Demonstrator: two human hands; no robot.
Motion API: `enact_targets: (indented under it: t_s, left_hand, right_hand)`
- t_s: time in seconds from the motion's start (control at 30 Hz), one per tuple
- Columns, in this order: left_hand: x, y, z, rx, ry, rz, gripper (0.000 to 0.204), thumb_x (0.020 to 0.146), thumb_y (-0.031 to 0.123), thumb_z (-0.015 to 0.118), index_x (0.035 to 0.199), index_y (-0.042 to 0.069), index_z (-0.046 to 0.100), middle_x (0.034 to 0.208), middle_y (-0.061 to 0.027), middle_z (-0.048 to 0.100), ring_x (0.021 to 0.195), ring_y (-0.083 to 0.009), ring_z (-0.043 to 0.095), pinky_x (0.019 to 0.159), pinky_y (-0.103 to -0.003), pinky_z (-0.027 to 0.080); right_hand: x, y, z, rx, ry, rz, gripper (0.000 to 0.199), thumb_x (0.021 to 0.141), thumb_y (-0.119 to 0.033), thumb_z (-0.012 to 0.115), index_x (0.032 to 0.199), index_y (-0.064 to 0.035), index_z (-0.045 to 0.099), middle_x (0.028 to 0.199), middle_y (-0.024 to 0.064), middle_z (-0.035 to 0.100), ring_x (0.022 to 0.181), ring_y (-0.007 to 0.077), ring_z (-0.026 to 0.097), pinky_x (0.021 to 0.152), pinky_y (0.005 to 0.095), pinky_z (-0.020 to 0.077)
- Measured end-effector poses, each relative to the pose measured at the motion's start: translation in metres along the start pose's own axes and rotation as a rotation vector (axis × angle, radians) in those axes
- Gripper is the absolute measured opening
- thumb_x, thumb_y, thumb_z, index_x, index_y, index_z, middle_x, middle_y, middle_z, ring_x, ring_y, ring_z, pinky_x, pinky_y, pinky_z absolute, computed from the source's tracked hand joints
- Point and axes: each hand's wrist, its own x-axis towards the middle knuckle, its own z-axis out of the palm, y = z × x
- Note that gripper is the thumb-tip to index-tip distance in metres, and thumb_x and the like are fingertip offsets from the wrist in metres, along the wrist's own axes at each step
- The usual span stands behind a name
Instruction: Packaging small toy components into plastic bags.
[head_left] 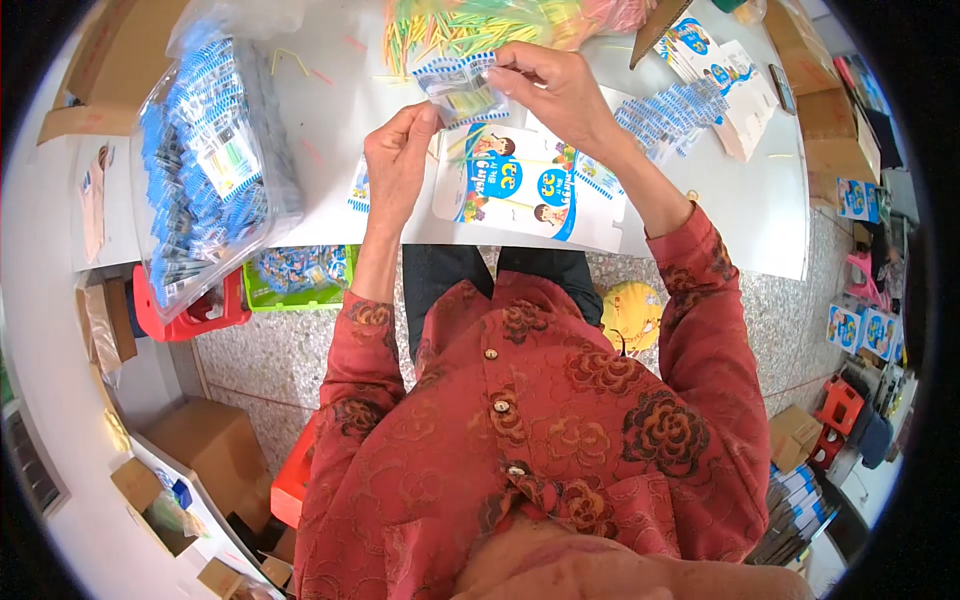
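Note:
Between both hands, above the white table (340, 225), is a small blue-and-white packet (462, 90) with a see-through middle showing yellow-green contents. My left hand (398, 150) pinches its lower left edge between thumb and fingers. At its right edge, my right hand (552, 92) is closed on it too. Beneath the hands lies a flat printed carton (535, 190) in white and blue. Just beyond the packet is a heap of thin yellow, green and orange sticks (450, 28) in a clear bag. Several similar packets (675, 118) lie in an overlapping row to the right.
A clear plastic bin (280, 180) packed with blue packets stands at the table's left. Flat cartons (735, 95) lie at the far right, near a phone (782, 88). Below the table's left edge are a red stool (195, 310) and a green basket (300, 298) holding packets.

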Motion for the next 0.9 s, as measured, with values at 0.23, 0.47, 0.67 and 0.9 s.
enact_targets:
  t_s: [0.23, 0.47, 0.67, 0.9]
  left_hand:
    - [-0.012, -0.001, 0.004, -0.298, 0.026, -0.094, 0.026, 0.085, 0.006, 0.06, 0.109, -0.004, 0.057, 0.09, -0.007, 0.064, 0.079, -0.0114, 0.059, 0.073, -0.024, 0.048]
    - [-0.026, 0.019, -0.016, -0.177, 0.012, -0.091, 0.01, 0.078, 0.0, 0.066, 0.087, -0.001, 0.063, 0.078, 0.0013, 0.062, 0.068, -0.0024, 0.054, 0.06, -0.018, 0.044]
    - [-0.027, 0.074, -0.135, 0.155, 0.392, 0.046, 0.01, 0.077, 0.0, 0.066, 0.087, -0.002, 0.064, 0.079, -0.0016, 0.065, 0.067, -0.0032, 0.055, 0.061, -0.017, 0.044]
    - [-0.002, 0.051, -0.221, 0.372, 0.382, -0.029, 0.017, 0.076, 0.002, 0.066, 0.092, -0.005, 0.064, 0.08, -0.0038, 0.066, 0.068, -0.0051, 0.058, 0.062, -0.019, 0.045]
  right_hand:
    - [-0.008, 0.007, 0.003, 0.113, -0.152, 0.249, 0.015, 0.089, -0.014, 0.054, 0.086, 0.0002, 0.054, 0.069, 0.0005, 0.051, 0.064, 0.0056, 0.048, 0.058, 0.0225, 0.0412]
    - [-0.021, -0.013, 0.012, 0.482, -0.19, 0.452, 0.016, 0.091, -0.011, 0.051, 0.101, -0.0003, 0.053, 0.09, 0.0061, 0.058, 0.074, 0.0115, 0.058, 0.067, 0.026, 0.0504]
    - [-0.024, 0.002, 0.016, 0.453, -0.298, 0.422, 0.019, 0.091, -0.01, 0.047, 0.107, -0.0011, 0.053, 0.1, 0.0071, 0.059, 0.08, 0.0107, 0.057, 0.071, 0.025, 0.049]
    - [-0.041, 0.011, 0.03, 0.348, -0.397, 0.406, 0.015, 0.09, -0.008, 0.049, 0.1, 0.0001, 0.057, 0.093, 0.0043, 0.061, 0.078, 0.0074, 0.055, 0.071, 0.0236, 0.0482]
